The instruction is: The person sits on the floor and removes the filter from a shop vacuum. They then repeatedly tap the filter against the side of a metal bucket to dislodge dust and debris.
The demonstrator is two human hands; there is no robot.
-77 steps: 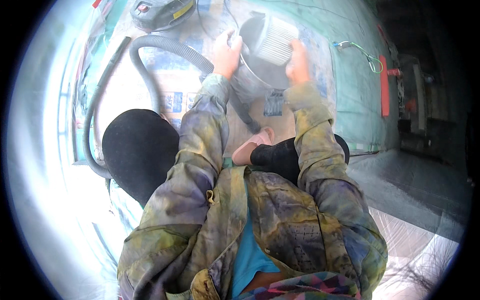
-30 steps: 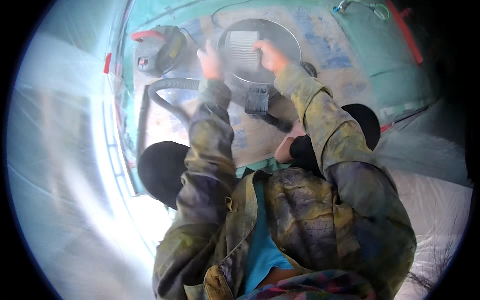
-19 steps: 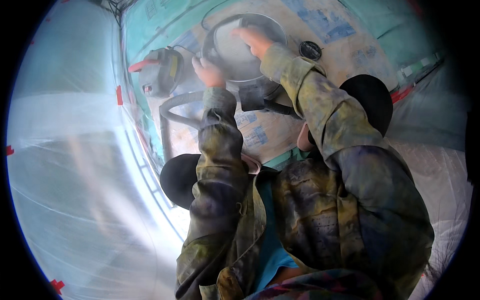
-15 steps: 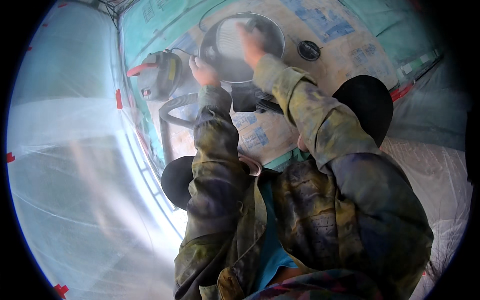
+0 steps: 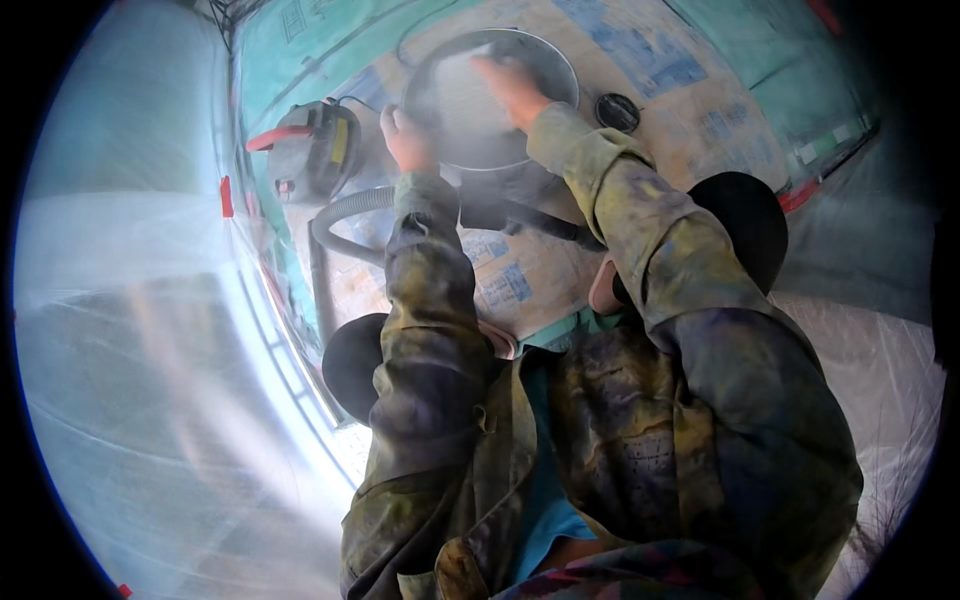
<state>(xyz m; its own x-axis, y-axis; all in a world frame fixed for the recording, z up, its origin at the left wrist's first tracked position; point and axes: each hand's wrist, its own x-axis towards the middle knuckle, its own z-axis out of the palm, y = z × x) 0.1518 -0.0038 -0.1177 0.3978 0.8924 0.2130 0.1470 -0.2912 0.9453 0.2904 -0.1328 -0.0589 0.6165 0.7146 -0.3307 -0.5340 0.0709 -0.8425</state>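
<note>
Pleats of pale, ribbed filter (image 5: 468,98), faintly lined half second ago, now smeared smooth; bare right hand (image 5: 513,90), blurred then, now clearer. Filter sits within mouth of round, thin-rimmed grey drum (image 5: 550,78), dust hazing it. Right fingers extended at filter's upper right; grip can't be told. Left hand (image 5: 408,140) beside drum's left rim, fingers slightly parted, hold unclear. Ribbed grey plastic hose (image 5: 347,220) curves below, on blue-printed brown cardboard (image 5: 665,140).
</note>
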